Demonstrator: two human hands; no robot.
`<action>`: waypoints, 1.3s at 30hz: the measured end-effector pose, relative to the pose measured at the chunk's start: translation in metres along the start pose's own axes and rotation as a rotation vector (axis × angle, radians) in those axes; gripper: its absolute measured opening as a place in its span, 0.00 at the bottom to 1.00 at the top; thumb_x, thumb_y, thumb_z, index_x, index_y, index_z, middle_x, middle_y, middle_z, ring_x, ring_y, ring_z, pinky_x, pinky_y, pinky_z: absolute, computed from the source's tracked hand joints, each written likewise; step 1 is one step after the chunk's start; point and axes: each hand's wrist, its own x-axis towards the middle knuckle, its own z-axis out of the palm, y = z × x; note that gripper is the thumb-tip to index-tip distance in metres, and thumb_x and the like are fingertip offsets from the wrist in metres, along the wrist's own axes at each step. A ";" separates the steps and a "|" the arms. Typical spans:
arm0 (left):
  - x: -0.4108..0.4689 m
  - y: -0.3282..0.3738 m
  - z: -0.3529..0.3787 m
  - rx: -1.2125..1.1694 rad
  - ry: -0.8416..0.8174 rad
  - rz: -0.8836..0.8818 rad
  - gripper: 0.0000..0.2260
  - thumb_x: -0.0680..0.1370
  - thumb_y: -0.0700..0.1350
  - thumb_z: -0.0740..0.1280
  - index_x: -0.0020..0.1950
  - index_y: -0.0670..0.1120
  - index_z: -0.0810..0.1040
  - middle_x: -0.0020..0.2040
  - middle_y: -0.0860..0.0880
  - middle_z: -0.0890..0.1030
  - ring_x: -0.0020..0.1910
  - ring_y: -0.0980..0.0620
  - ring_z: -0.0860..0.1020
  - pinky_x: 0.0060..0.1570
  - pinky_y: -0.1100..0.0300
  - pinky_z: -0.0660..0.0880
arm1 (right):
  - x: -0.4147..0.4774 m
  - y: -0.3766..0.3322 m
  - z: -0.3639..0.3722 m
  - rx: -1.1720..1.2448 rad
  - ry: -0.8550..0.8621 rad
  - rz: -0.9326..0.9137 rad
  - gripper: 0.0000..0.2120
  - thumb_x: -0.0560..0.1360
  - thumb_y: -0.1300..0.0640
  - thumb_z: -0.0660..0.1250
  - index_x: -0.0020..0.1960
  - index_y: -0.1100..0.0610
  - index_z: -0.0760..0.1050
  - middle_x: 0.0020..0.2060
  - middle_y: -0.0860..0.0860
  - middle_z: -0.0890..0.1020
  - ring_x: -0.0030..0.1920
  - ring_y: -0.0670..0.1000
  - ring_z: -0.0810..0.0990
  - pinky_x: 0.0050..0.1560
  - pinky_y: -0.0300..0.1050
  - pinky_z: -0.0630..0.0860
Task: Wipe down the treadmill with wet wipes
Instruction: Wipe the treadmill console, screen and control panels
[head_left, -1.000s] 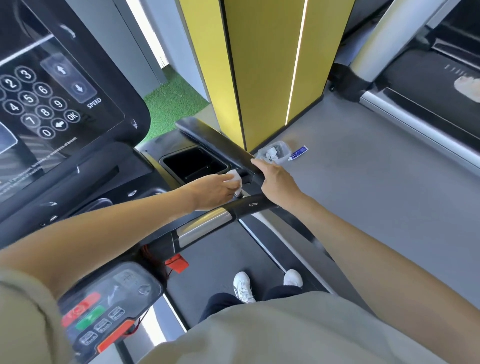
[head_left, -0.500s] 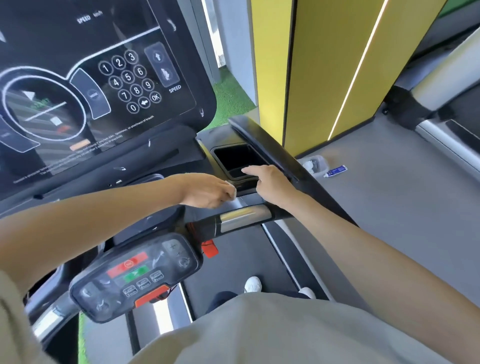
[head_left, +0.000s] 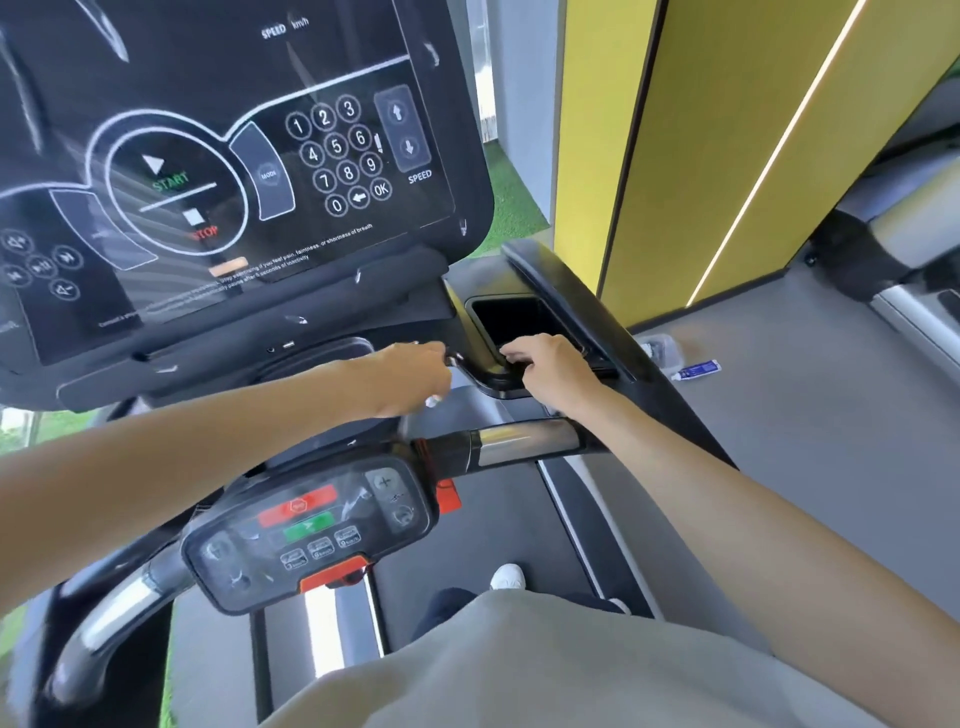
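So you're standing on the treadmill (head_left: 363, 312) with both hands up at the console tray. Your left hand (head_left: 410, 376) has its fingers curled in tight, knuckles toward the cup holder (head_left: 511, 319) at its 2 o'clock. A little white scrap of wipe (head_left: 432, 400) pokes out under the fist at 5 o'clock, so it's balled up in that grip and mostly hidden.

Your right hand (head_left: 558, 366) is near it at 3 o'clock, palm down. Its fingers (head_left: 514, 357) are bent, with the tips on the near lip of the cup holder. Can't tell if they're hooking that lip or just resting on it. The hands are close but not touching.

The silver-banded handlebar (head_left: 524, 435) runs below both wrists at 6 o'clock. On the floor at 3 o'clock from your right hand there's a clear packet (head_left: 658, 352), with a small blue and white tube (head_left: 696, 370) just beside it.
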 end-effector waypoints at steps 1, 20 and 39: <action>0.004 0.000 0.003 -0.030 0.079 0.105 0.12 0.74 0.32 0.63 0.52 0.43 0.81 0.51 0.44 0.77 0.56 0.44 0.71 0.47 0.51 0.75 | 0.000 -0.002 0.001 -0.005 0.010 0.003 0.24 0.72 0.73 0.56 0.65 0.59 0.76 0.57 0.56 0.81 0.60 0.53 0.78 0.63 0.50 0.73; -0.019 -0.001 0.024 0.241 0.040 -0.050 0.13 0.77 0.31 0.59 0.56 0.43 0.78 0.55 0.47 0.80 0.62 0.44 0.68 0.57 0.55 0.74 | -0.003 -0.015 -0.001 -0.116 0.030 0.032 0.20 0.75 0.71 0.59 0.63 0.59 0.76 0.57 0.56 0.81 0.58 0.55 0.78 0.61 0.49 0.75; -0.061 -0.015 0.026 0.126 0.437 -0.308 0.19 0.58 0.30 0.74 0.47 0.40 0.79 0.40 0.46 0.77 0.34 0.47 0.78 0.23 0.58 0.74 | 0.008 -0.054 0.006 -0.175 -0.010 -0.029 0.20 0.78 0.67 0.58 0.69 0.59 0.71 0.65 0.57 0.75 0.63 0.59 0.74 0.61 0.51 0.72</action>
